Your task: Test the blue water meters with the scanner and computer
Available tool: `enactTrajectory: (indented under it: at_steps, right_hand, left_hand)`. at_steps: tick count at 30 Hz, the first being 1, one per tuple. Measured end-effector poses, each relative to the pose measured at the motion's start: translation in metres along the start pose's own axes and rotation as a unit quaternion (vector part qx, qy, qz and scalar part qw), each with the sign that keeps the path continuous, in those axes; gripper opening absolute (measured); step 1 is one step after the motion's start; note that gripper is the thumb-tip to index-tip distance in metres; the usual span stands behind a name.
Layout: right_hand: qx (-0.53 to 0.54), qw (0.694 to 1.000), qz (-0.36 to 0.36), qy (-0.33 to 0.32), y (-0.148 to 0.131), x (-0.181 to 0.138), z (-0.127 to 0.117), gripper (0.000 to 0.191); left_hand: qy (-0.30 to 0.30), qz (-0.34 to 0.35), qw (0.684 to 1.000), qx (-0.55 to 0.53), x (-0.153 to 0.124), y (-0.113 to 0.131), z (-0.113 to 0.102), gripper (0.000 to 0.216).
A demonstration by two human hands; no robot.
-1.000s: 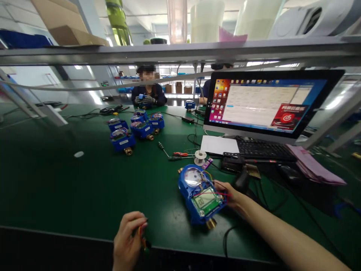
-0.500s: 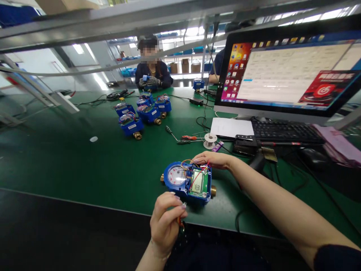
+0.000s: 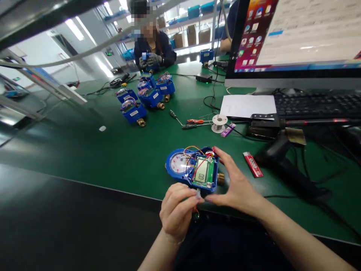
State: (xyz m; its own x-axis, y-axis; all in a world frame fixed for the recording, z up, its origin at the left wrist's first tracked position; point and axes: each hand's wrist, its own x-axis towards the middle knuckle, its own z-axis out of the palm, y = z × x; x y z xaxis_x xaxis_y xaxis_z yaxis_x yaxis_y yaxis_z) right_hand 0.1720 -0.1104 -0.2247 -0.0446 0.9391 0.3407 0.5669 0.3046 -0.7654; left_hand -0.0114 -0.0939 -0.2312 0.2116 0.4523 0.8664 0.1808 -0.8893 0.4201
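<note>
A blue water meter (image 3: 179,162) lies in front of me, its housing uncovered. Inside, a green circuit board with an LCD (image 3: 200,172) and loose coloured wires show. My right hand (image 3: 239,184) spans the meter's right side, index finger at the far corner and thumb at the near one. Between the thumb and fingertips of my left hand (image 3: 177,209) is a small white plug connector (image 3: 198,193), close to the board's near edge. Orange wires (image 3: 195,209) hang below that hand; where they run is partly hidden.
Several blue meters (image 3: 150,98) stand farther back. Screwdrivers (image 3: 189,126), a wire spool (image 3: 219,123) and a red packet (image 3: 253,164) lie about the green table (image 3: 126,158). A barcode scanner (image 3: 293,169) and monitor (image 3: 282,81) are at right. A gloved co-worker (image 3: 153,49) sits opposite.
My right hand has shifted from the meter's far side to its right side. My left hand has brought the connector up against the near edge of the meter. The view has moved closer.
</note>
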Motion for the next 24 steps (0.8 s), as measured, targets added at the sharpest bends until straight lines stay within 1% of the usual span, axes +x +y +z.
enactTrajectory:
  at_steps: [3, 6, 10, 13, 19, 24]
  right_hand:
    - [-0.03, 0.999, -0.018, 0.039, -0.002, 0.001, 0.008, 0.092]
    - [-0.046, 0.997, -0.028, 0.055, -0.002, 0.001, 0.011, 0.088]
    - [-0.067, 0.995, -0.037, 0.061, -0.002, 0.0, 0.01, 0.085]
    - [-0.068, 0.994, -0.044, 0.069, -0.002, 0.0, 0.011, 0.083]
    - [-0.069, 0.994, -0.046, 0.072, -0.003, 0.002, 0.011, 0.083]
    - [-0.074, 0.994, -0.04, 0.067, -0.004, 0.001, 0.01, 0.084]
  left_hand:
    - [-0.026, -0.031, 0.999, 0.006, 0.004, 0.002, -0.003, 0.019]
    - [-0.049, -0.061, 0.997, 0.011, 0.009, 0.004, -0.004, 0.02]
    - [-0.091, -0.068, 0.993, 0.014, 0.014, 0.004, -0.005, 0.018]
    - [-0.11, -0.07, 0.991, 0.018, 0.015, 0.002, -0.007, 0.017]
    - [-0.118, -0.08, 0.989, 0.028, 0.02, 0.004, -0.009, 0.018]
    - [-0.095, -0.093, 0.99, 0.041, 0.025, 0.008, -0.005, 0.021]
